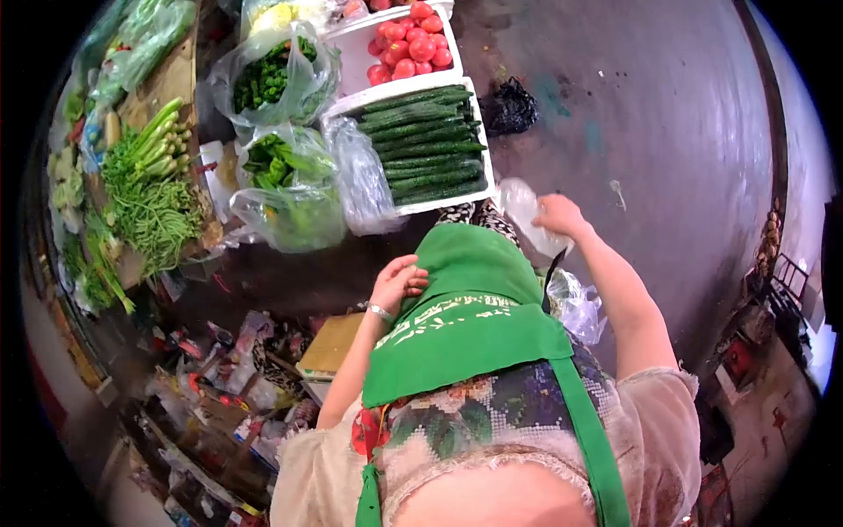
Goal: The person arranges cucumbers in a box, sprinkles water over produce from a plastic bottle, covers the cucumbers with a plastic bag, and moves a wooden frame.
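My right hand [560, 217] is out to the right of my knees, fingers closed on a translucent plastic bag [520, 204]. The bag hangs beside the near right corner of a white foam box [488, 176] of cucumbers [430, 145]. My left hand [400, 279], with a bracelet at the wrist, rests by the left edge of my green apron [465, 329]. Its fingers are loosely bent and apart, with nothing visible in them. Another crumpled clear bag [575, 306] lies near my right forearm.
Tomatoes [411, 46] fill a box behind the cucumbers. Bags of green peppers [263, 79] and leafy greens [277, 162] stand left of them. Celery-like stalks [158, 154] lie on a board. A black bag [509, 107] sits on the floor [667, 167]; clutter [228, 386] fills the lower left.
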Action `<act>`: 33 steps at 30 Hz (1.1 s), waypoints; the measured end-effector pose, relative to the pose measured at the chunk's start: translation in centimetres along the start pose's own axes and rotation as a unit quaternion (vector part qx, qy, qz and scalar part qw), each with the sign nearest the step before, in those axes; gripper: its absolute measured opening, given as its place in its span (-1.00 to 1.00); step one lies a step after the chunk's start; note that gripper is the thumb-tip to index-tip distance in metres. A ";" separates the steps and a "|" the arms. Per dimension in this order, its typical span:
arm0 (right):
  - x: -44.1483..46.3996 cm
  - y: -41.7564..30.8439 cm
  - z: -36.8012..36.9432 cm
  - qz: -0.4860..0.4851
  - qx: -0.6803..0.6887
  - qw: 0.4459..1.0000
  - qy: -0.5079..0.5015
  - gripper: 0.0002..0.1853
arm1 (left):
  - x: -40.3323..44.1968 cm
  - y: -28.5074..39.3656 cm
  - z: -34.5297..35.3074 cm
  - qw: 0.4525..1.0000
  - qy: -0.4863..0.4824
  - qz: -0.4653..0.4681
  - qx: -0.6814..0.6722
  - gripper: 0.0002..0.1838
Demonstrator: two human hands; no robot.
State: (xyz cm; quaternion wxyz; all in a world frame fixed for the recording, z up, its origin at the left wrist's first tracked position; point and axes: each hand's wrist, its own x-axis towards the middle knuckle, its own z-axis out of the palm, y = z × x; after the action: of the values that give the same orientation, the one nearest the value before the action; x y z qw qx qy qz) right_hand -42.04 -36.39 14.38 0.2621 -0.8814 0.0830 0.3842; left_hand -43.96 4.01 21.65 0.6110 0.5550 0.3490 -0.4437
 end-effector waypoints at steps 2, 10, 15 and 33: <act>1.4 -1.3 -1.6 0.043 -0.040 0.998 -0.030 -0.52 | 0.6 -1.3 -0.9 0.999 0.005 -0.003 -0.035 -0.66; 7.9 -4.1 -7.2 0.008 -0.149 0.987 -0.055 -0.54 | 0.2 -1.3 -1.9 0.992 0.039 0.048 -0.106 -0.65; 13.1 -3.5 -8.4 -0.054 -0.162 0.985 -0.003 -0.57 | -0.6 -2.8 0.8 0.982 0.100 0.048 -0.154 -0.66; 17.2 1.7 -10.7 -0.127 -0.194 0.960 -0.158 -0.55 | -1.6 -10.6 25.0 0.909 0.195 0.045 -0.365 -0.66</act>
State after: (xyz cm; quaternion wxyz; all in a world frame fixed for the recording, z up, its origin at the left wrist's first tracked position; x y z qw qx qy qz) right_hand -23.94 -42.48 7.41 0.1428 -0.8466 -0.1483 0.4908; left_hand -56.04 -20.30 22.69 0.7099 0.3844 0.5733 -0.1400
